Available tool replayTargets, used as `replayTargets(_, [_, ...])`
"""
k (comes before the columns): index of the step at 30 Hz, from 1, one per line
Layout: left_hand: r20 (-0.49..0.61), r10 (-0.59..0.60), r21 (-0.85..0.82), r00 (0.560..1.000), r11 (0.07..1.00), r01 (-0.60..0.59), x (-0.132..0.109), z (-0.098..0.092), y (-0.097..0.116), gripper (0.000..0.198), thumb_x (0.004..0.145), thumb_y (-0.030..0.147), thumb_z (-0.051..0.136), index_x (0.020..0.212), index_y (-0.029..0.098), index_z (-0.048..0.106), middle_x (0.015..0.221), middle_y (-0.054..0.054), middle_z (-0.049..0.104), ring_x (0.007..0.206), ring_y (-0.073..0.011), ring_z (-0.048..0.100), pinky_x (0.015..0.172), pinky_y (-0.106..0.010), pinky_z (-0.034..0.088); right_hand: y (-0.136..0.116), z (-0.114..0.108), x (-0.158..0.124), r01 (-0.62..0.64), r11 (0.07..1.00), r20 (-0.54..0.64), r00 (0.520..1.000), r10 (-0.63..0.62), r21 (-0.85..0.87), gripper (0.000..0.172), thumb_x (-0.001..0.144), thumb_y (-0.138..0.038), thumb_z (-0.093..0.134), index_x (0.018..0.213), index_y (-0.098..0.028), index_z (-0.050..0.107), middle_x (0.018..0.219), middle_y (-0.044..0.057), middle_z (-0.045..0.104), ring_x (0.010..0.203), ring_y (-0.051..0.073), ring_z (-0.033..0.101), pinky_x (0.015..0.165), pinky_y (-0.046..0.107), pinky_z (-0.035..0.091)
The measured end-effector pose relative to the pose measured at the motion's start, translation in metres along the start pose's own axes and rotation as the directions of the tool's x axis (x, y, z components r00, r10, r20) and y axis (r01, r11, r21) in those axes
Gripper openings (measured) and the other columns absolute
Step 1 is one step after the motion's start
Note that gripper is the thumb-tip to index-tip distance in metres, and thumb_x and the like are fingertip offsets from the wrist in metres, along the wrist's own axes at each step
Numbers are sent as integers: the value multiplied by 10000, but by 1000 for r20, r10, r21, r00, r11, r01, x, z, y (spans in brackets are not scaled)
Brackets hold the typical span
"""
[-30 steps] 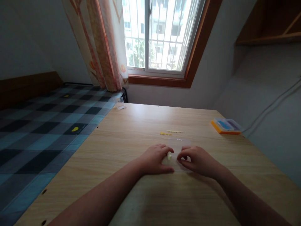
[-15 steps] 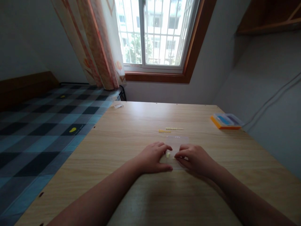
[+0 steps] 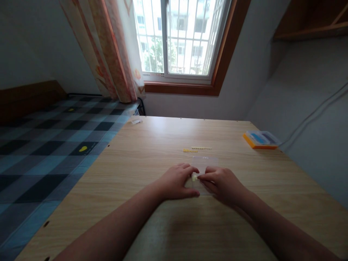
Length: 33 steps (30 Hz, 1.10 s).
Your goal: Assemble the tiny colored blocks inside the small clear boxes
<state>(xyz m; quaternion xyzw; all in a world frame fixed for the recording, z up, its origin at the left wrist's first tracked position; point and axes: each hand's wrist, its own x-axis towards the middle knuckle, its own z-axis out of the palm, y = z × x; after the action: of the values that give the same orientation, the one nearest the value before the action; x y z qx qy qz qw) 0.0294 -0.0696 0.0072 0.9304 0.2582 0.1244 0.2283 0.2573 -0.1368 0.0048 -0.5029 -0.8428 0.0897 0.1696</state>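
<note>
A clear plastic plate [image 3: 205, 163] lies flat on the wooden table between my hands. Near its left side sits a small cluster of pale-yellow pieces [image 3: 194, 178], too small to make out singly. My left hand [image 3: 178, 182] rests at the plate's left edge, thumb and fingers spread apart around the cluster. The fingertips of my right hand [image 3: 221, 183] are pinched together right beside the cluster, pointing left. A tiny pale-yellow piece is in that pinch, mostly hidden by the fingers.
Beyond the plate lie a row of orange-yellow pieces [image 3: 189, 150] and a row of pale-yellow pieces [image 3: 201, 148]. An orange case with a clear lid [image 3: 261, 140] stands at the table's right edge. A clear container [image 3: 136, 121] is at the far left corner, by a checked bed [image 3: 67, 141].
My right hand has moved a little left, bringing its pinched fingertips up to the pale-yellow cluster. My left hand has stayed in place.
</note>
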Motion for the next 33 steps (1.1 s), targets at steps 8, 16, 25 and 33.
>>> replayTargets(8, [0,3,0,1000,1000,-3,-1,0,0,623,770,529,815,1267,213,612,1207,-104,669,1134,-309,616,973,-432,490,-2,-1,0,-2,1000,27,1000,3,-29,218,939,-213,584,878,-252,790,826,23,706,730,143,615,666,256,378])
replayTargets(16, [1,1,0,1000,1000,-1,0,0,1,622,765,524,822,1263,214,614,1210,-105,668,1134,-308,616,974,-431,491,-4,0,3,-24,998,44,999,27,-66,192,939,-226,600,878,-261,778,826,10,698,744,143,613,663,268,350])
replayTargets(25, [1,1,-4,1000,1000,-1,0,0,1,621,765,512,823,1266,209,615,1211,-104,673,1141,-311,617,983,-441,487,-6,-1,2,-15,998,43,999,18,-59,204,936,-206,591,816,-239,753,802,10,690,722,137,596,658,269,339])
replayTargets(33, [1,-4,-13,1000,1000,4,0,1,0,620,758,517,827,1264,229,612,1208,-97,669,1135,-311,615,969,-430,489,-8,-1,2,-5,998,64,998,9,-61,182,908,-187,621,747,-216,700,790,1,680,723,133,584,660,265,336])
